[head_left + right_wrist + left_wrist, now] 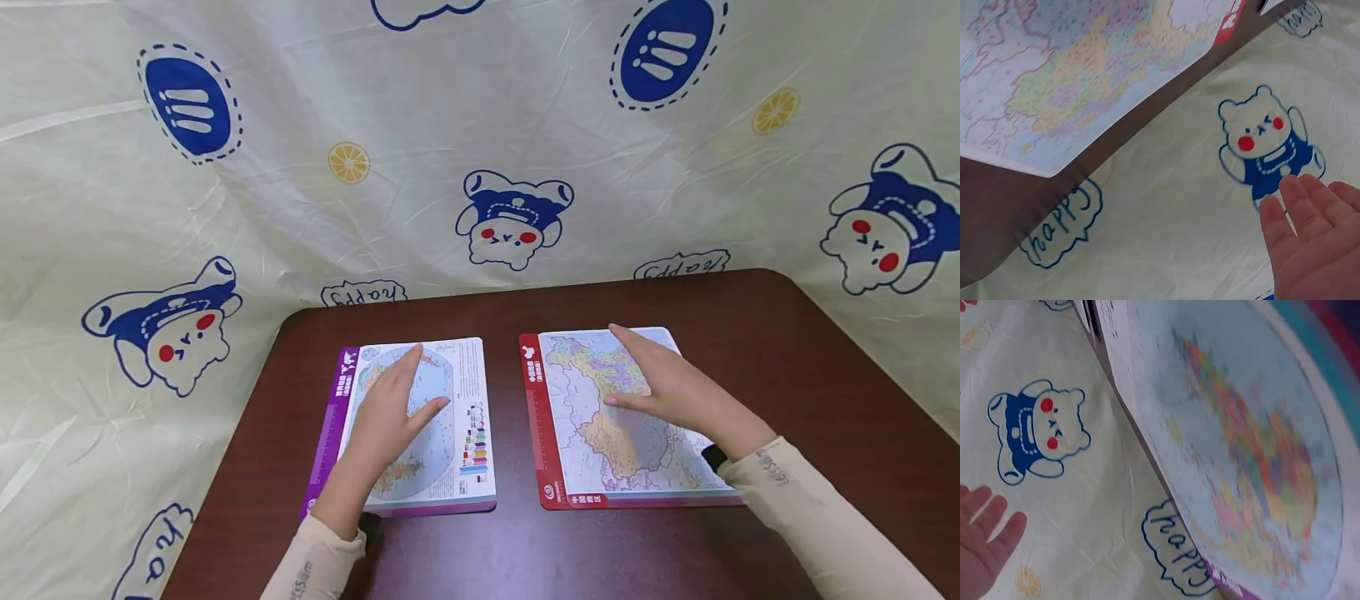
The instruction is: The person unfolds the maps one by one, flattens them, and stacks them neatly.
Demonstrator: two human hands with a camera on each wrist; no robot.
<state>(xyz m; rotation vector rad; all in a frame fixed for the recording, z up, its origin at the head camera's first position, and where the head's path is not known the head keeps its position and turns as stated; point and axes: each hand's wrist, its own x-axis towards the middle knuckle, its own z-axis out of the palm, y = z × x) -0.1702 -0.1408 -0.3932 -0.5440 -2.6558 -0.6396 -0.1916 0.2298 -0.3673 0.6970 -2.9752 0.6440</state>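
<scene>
the sleeves (817,508) lie nearest, pale and printed with small dark lettering that i cannot read surely. behind everything hangs the cloth (412,108), and in front of it stands the brown desk (510,550). on the desk lie two maps, flat, side by side and apart: the right map (611,442) right of the middle, well in from the right edge, and the left map (435,446) closer to the left edge; both stand off from the far edge.

the left hand (385,421) hangs over the left map and the right hand (675,383) over the right map. the hands are well apart, thumbs spread away from the fingers, and neither grips anything; the wrist views show the visible fingertips clear of the maps.

so far as i can judge, the maps are laid out in order and neither is lifted; what is left to do, the pictures do not settle.

as for writing, a red strip (542,425) borders the right map and a purple strip (326,450) the left, both with white chinese characters too small to read for certain. the cloth plainly says "happy" (1179,540). smallest are the flags (475,446) on the left map; no brand is legible.
</scene>
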